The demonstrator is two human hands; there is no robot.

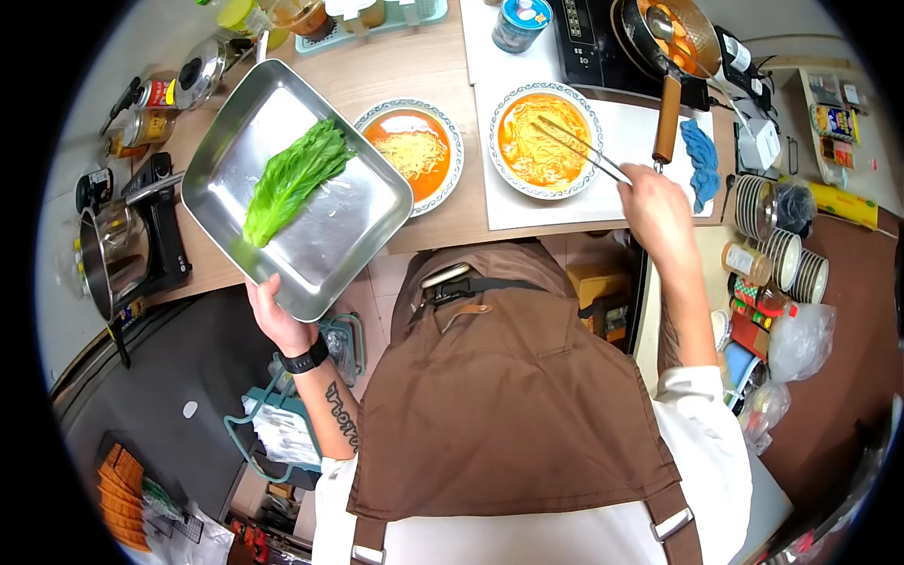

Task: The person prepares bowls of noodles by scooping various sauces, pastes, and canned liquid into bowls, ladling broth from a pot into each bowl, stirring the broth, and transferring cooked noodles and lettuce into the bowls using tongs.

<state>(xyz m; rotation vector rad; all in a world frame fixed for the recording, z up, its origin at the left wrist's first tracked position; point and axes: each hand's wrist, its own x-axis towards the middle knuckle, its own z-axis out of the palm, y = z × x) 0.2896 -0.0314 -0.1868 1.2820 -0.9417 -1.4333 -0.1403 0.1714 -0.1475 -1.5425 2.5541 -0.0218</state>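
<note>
My left hand [281, 318] grips the lower corner of a metal tray [358, 226], tilted over the left part of the table. Green leafy lettuce [294, 179] lies in the tray. My right hand [656, 209] is closed around the rear end of metal chopsticks [603, 162]. Their tips are in the noodles [541, 141] of the right bowl [501, 169], which holds orange soup. Between tray and right bowl stands a second bowl [454, 155] with orange soup and noodles [411, 151], its left rim partly hidden by the tray.
A pan [702, 42] with a wooden handle [668, 118] sits on a black cooker [589, 47] at the back right. Beside it lies a blue cloth [701, 165]. A can [520, 26] stands behind the right bowl. Left are jars [151, 126] and a pot [118, 250].
</note>
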